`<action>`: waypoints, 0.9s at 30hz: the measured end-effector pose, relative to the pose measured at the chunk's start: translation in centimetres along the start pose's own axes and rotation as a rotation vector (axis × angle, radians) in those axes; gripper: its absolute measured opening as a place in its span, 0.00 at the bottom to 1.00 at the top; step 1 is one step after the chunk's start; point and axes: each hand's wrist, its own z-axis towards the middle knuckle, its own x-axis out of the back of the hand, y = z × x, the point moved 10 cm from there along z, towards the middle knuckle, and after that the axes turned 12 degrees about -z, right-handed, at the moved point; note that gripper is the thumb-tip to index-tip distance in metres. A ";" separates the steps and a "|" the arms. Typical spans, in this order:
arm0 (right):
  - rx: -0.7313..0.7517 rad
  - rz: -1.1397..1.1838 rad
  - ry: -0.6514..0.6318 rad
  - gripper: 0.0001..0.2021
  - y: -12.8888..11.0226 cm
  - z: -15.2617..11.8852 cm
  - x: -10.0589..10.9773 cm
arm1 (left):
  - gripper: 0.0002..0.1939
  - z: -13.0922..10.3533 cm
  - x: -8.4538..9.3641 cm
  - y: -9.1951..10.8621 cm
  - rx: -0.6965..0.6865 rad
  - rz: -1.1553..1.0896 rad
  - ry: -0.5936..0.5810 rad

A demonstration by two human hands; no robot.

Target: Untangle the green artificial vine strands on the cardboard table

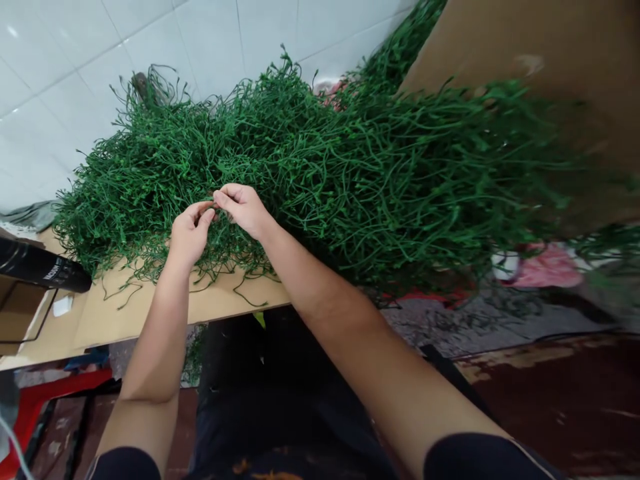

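Note:
A large tangled heap of thin green plastic-looking stems (350, 167) with small branching tips stretches across the view. The heap's left part rests on a flat cardboard sheet (110, 300). At its near edge, my left hand (191, 230) and my right hand (243, 208) meet, fingertips almost touching. Thumb and fingers are pinched together on both hands. Whatever is between the fingertips is thin and too small to make out. Loose stems lie below and around my hands on the cardboard.
A black cylinder with white lettering (45, 263) lies at the left edge. Brown cardboard (540, 47) stands upright at the right. White wall tiles (180, 40) run behind the heap. Pink plastic (547, 267) and a red frame (65, 387) sit lower down.

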 end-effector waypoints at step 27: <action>-0.284 0.249 -0.101 0.26 3.5 -0.6 0.0 | 0.22 1.4 -2.8 -2.2 0.095 -0.067 -0.407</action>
